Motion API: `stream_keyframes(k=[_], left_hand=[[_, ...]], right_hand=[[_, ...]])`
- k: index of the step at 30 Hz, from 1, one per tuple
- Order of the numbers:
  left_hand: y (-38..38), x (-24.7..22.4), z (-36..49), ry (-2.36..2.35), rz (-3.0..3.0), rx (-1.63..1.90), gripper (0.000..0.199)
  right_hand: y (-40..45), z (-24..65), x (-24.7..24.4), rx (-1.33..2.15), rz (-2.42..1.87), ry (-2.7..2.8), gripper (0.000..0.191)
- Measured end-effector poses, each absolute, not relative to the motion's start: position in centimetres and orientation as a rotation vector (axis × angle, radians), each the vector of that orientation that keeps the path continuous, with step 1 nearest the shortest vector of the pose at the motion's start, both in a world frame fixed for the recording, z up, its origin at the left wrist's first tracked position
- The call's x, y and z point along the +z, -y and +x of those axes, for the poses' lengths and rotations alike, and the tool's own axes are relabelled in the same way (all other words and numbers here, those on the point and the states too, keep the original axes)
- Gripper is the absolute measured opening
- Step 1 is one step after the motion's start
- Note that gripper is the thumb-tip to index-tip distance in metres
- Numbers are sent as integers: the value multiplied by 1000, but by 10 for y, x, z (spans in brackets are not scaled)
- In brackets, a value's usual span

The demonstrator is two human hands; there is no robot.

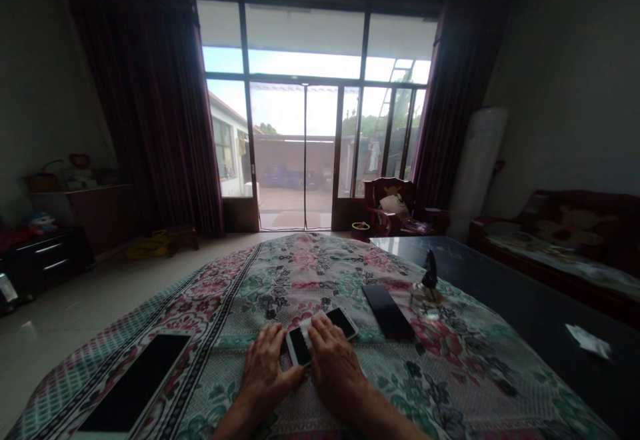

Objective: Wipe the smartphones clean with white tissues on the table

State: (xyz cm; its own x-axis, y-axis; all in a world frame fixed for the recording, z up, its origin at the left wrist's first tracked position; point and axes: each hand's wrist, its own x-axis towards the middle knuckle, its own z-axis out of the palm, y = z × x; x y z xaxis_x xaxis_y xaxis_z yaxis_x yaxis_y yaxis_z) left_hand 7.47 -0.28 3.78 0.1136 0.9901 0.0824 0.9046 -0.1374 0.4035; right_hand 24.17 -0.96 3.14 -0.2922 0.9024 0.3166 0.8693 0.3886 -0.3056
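Observation:
A white phone (345, 323) with a dark screen lies slantwise on the flowered tablecloth (295, 273). My left hand (267, 363) rests at its left end, the thumb along the near edge and the fingers at the far side, gripping it. Across the middle of the screen my right hand (334, 359) presses down a small white tissue or cloth (305, 328), its fingers close together over it. Most of the tissue is hidden beneath those fingers. To the right lies a black phone (388, 311), apart from both hands.
A large white-framed tablet (137, 380) lies at the front left. A clear glass bottle with a black spray top (429, 287) stands at the right. Beyond it, a dark table (525, 320) carries a crumpled white packet (589, 342). A wooden chair (390, 200) stands near the glass door.

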Motion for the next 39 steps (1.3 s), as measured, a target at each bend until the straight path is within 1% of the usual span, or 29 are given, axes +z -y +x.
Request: stream_keyframes(k=[4,11,21,27,34,39], left_hand=[[2,37,74,-1862,2154,503,73],[4,36,73,-1844,2162,505,73],[2,32,70,-1812,2190,471,73],[2,31,70,-1814,2178,481,72],[2,34,71,-1815,2186,477,72],[4,38,71,-1817,2190,465,71]], right_hand=[[4,248,36,92,-1550,2186,47],[-16,271,46,64,-1745,2069,47],[-16,273,42,16,-1773,2048,47],[-10,268,43,9,-1743,2076,48],[9,244,33,100,-1548,2222,50],[9,243,30,110,-1503,2212,47]])
